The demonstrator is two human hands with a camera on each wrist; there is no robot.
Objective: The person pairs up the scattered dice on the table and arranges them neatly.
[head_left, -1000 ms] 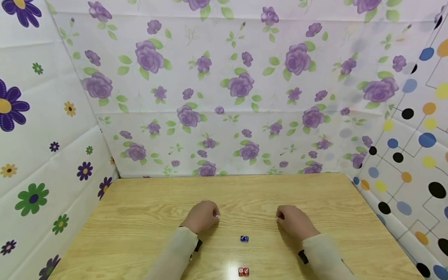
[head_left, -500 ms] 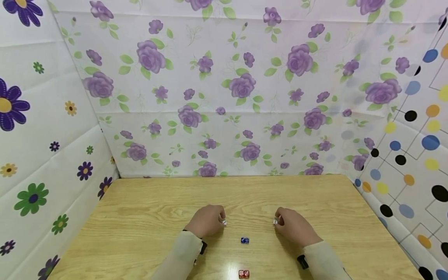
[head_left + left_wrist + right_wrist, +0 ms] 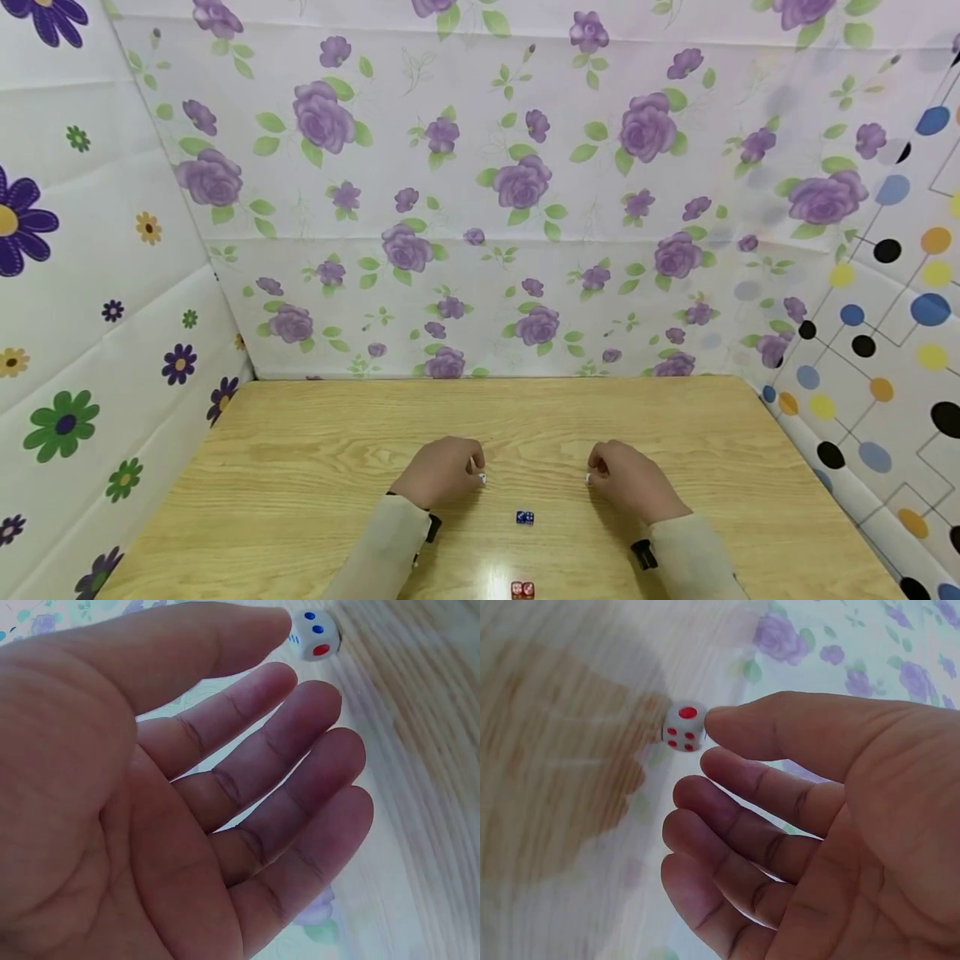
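Observation:
In the head view my left hand (image 3: pixel 442 471) rests low over the left middle of the table. Its thumb tip is right at a small white die (image 3: pixel 316 636), which shows blue and red pips in the left wrist view. The four fingers are loosely bent and apart from the die. My right hand (image 3: pixel 633 479) mirrors this pose across the table. There the thumb tip meets another white die (image 3: pixel 684 726) with red pips, while the other fingers stay relaxed beneath it. Two blue dice (image 3: pixel 525 517) sit side by side between the hands.
Two red dice (image 3: pixel 522 590) lie together at the near edge of the view. The wooden table (image 3: pixel 360 417) meets a purple-flowered cloth (image 3: pixel 525 183) at the back. Patterned cloths flank it on the left and right.
Over the second both hands have come slightly nearer to me, the left also inward. The white dice, mostly covered by the fingers at first, now show at the thumb tips.

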